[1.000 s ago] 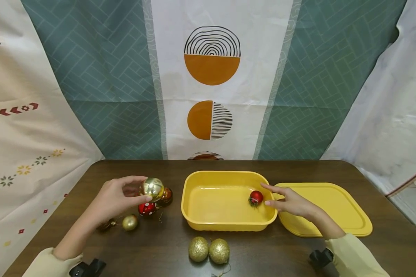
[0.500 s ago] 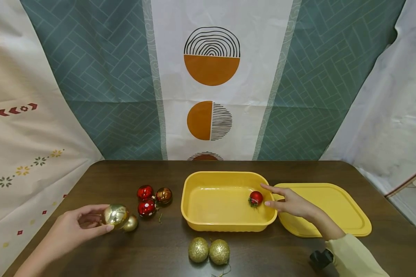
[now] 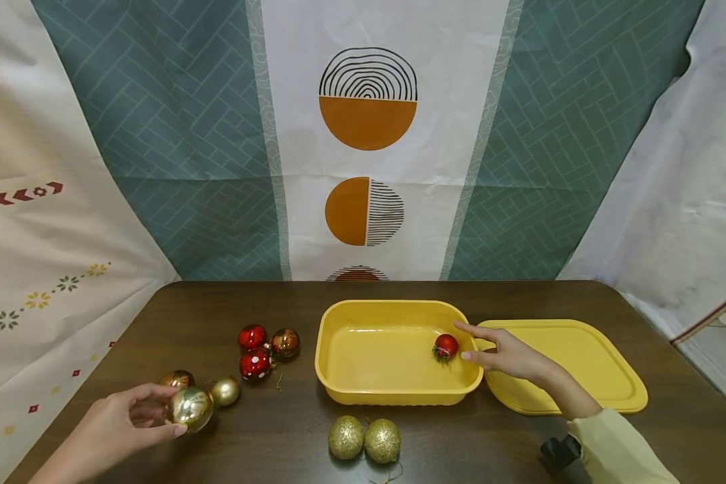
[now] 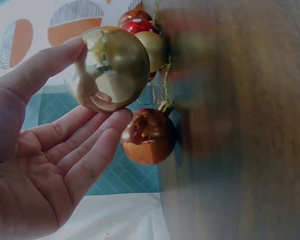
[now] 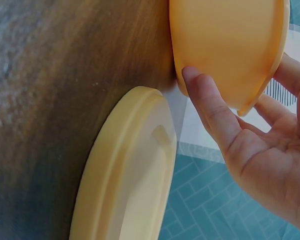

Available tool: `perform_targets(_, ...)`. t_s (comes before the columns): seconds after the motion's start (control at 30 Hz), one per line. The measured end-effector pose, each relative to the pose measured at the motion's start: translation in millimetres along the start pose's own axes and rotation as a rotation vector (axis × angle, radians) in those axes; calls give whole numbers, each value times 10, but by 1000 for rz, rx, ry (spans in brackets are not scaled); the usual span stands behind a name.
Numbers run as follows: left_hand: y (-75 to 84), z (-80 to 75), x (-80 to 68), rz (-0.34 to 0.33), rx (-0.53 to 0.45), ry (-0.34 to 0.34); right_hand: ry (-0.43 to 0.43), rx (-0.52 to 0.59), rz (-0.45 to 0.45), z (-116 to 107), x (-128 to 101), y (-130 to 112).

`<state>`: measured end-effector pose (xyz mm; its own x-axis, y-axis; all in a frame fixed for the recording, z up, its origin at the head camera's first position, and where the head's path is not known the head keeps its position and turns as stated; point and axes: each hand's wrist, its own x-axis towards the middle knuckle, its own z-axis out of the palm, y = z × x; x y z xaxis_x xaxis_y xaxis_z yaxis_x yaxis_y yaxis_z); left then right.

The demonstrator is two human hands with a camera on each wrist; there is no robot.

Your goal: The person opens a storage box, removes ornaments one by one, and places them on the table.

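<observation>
Shiny gold glass-like ball ornament (image 3: pixel 191 408): pinched between thumb and fingertips of the left hand (image 3: pixel 115 430), low over the dark wooden table (image 3: pixel 278 444), beside a copper ball ornament (image 3: pixel 178 380). Likely light, slick and brittle; best cupped around its widest part. Right hand (image 3: pixel 508 356): fingers extended, resting on the rim of the yellow plastic tub (image 3: pixel 393 396).

We see bare dark wooden tabletop (image 3: pixel 460 437) at six o'clock; two glittery gold baubles (image 3: pixel 364 438) sit before the yellow plastic tub (image 3: pixel 393 394).
</observation>
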<state>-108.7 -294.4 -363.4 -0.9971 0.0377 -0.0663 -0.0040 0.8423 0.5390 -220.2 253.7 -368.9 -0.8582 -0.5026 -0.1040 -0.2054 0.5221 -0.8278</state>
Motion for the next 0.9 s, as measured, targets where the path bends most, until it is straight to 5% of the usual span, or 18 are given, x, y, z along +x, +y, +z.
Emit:
perform_targets(0.5, -132, 80, 46, 3, -12, -67, 0, -1, 20, -3, 2, -1)
perform_targets(0.9, -178, 75, 70, 8, -25, -55, 6, -11, 32, 5, -1, -6)
